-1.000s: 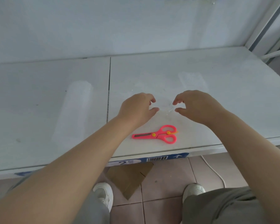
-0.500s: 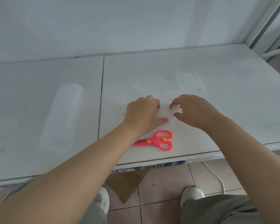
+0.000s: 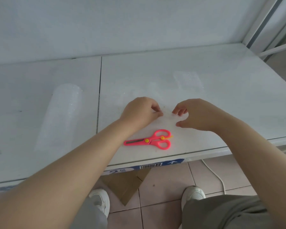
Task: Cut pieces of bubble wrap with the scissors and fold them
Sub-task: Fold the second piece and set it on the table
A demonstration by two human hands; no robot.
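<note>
Here, head view only. Both bare forearms are reaching in from 7 and 5 o'clock, converging near the centre of the white table (image 3: 221, 90).

Left hand (image 3: 139, 111): knuckles up, wrist lying low on the surface, fingers curling under, thumb and fingertips pinching together at the hand's 3 o'clock side on the edge of a small clear bubble wrap piece (image 3: 168, 119). The piece is nearly invisible against the table; its outline is hard to trace.

Right hand (image 3: 198, 114): arching higher, palm facing down and left. Fingers are curling in at 9 o'clock and closing on the opposite edge of the same piece; the thumb is sticking out below, apart from the fingers, its tip sitting at the wrap's near edge. Whether it is pressing down, I cannot tell.

The two hands are sitting just beside each other, a narrow gap between the fingertips.

Pink scissors (image 3: 149, 140) are lying flat at 6 o'clock of the hands, closed, blades pointing to 9 o'clock, loops to 3 o'clock, untouched, near the table's front edge.

A bubble wrap roll (image 3: 61, 116) is lying at 9 o'clock, well apart from the hands, across the seam in the tabletop. Another flat clear piece (image 3: 187, 80) is resting at 1 o'clock of the hands.

Below the table edge: two white shoes, tiled floor.
</note>
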